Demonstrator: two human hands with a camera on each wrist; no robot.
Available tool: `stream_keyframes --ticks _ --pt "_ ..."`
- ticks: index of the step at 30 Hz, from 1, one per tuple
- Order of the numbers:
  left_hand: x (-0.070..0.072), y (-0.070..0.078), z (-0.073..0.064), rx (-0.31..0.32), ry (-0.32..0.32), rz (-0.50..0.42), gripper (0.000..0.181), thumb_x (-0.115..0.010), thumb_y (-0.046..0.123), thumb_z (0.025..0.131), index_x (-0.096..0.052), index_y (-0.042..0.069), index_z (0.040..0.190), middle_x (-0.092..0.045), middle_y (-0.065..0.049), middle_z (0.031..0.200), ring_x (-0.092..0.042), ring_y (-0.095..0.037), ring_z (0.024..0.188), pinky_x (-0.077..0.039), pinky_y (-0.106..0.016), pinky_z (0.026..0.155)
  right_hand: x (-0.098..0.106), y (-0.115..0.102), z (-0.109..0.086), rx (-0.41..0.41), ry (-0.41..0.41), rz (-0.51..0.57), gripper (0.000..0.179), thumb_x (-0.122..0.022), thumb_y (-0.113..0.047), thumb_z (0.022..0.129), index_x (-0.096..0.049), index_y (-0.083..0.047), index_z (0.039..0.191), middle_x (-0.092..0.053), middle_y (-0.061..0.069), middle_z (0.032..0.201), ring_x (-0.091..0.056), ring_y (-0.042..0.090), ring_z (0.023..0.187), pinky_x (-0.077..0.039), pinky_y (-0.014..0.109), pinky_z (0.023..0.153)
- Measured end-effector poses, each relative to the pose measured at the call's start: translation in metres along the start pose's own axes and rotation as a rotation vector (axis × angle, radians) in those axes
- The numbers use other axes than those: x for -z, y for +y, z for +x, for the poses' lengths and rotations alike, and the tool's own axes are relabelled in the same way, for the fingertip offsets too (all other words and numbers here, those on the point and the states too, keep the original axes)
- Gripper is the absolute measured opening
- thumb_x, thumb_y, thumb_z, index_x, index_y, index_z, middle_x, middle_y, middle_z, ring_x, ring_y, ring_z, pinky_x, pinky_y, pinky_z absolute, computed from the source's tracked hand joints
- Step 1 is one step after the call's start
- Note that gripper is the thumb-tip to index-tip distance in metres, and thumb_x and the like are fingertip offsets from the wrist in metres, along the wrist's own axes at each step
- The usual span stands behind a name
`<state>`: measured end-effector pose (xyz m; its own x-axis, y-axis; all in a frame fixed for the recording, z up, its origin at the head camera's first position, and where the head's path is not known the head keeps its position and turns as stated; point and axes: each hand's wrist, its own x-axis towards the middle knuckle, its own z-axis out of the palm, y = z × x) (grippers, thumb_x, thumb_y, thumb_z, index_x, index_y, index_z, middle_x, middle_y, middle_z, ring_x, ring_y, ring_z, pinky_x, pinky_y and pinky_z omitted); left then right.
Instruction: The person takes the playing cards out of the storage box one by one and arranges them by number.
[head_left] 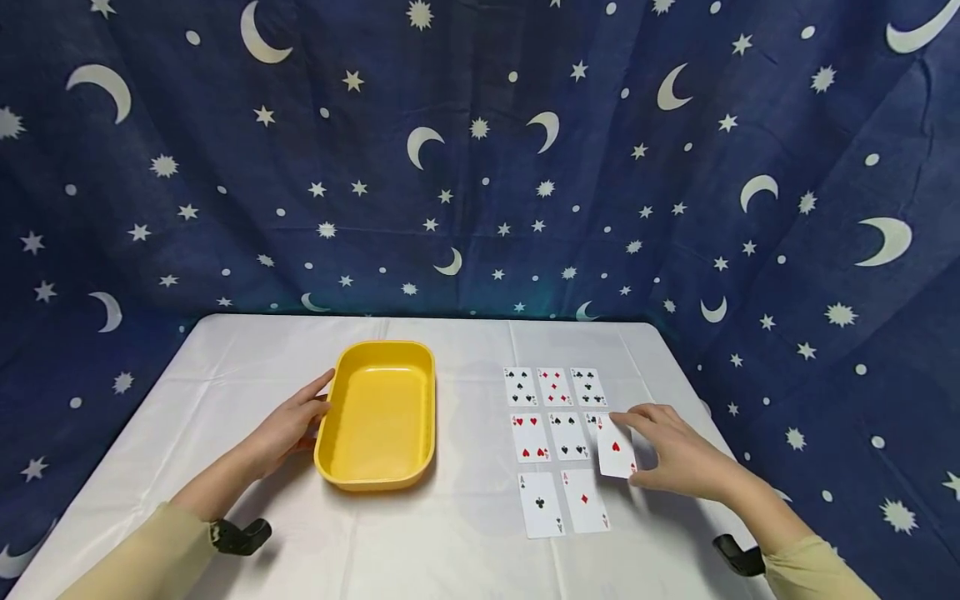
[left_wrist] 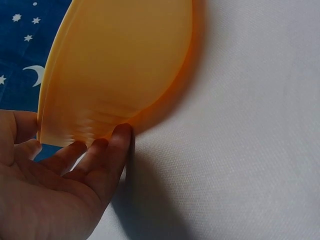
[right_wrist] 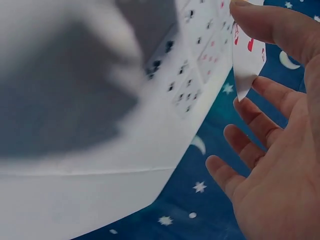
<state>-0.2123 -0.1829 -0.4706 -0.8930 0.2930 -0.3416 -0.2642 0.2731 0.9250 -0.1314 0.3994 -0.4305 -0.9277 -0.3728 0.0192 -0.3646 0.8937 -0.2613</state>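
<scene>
My right hand (head_left: 678, 450) pinches an ace of hearts (head_left: 615, 454) by its edge, between thumb and fingers. The card is tilted and overlaps a club card (head_left: 590, 418) in the head view, hiding most of it. In the right wrist view, the ace of hearts (right_wrist: 248, 50) stands out from the fingertips, with the other fingers spread. Below the rows lie an ace of clubs (head_left: 540, 504) and an ace of diamonds (head_left: 586, 500), face up. On the left, fingertips of my left hand (head_left: 288, 425) touch the outer wall of a yellow tray (head_left: 375, 483).
Face-up cards form two rows above the aces, including a heart card (head_left: 530, 437) and a diamond card (head_left: 555, 387). A white cloth covers the table (head_left: 472, 542). Behind it hangs a dark blue curtain (head_left: 480, 83) with moons and stars. Black wrist devices (head_left: 242, 537) sit at both cuffs.
</scene>
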Motion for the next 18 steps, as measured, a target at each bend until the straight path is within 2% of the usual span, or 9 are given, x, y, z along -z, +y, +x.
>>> stream_keyframes --ticks 11,18 --pt "0.001 -0.001 0.0 0.002 -0.007 -0.012 0.067 -0.039 0.023 0.109 -0.004 0.028 0.166 -0.018 -0.027 0.165 -0.045 -0.042 0.137 -0.052 -0.049 0.1 -0.012 0.014 -0.018 -0.054 -0.085 0.041 0.088 -0.09 -0.021 0.064 -0.058 -0.018 0.145 -0.052 0.004 0.136 -0.042 0.031 0.128 -0.043 0.055 0.099" --pt "0.001 0.0 0.001 0.016 0.001 -0.001 0.066 -0.039 0.024 0.11 -0.005 0.031 0.166 -0.018 -0.026 0.165 -0.043 -0.042 0.14 -0.05 -0.05 0.103 -0.02 0.016 -0.025 -0.08 -0.156 0.054 0.087 -0.089 -0.019 0.061 -0.06 -0.022 0.143 -0.052 -0.002 0.136 -0.042 0.027 0.127 -0.045 0.052 0.098"
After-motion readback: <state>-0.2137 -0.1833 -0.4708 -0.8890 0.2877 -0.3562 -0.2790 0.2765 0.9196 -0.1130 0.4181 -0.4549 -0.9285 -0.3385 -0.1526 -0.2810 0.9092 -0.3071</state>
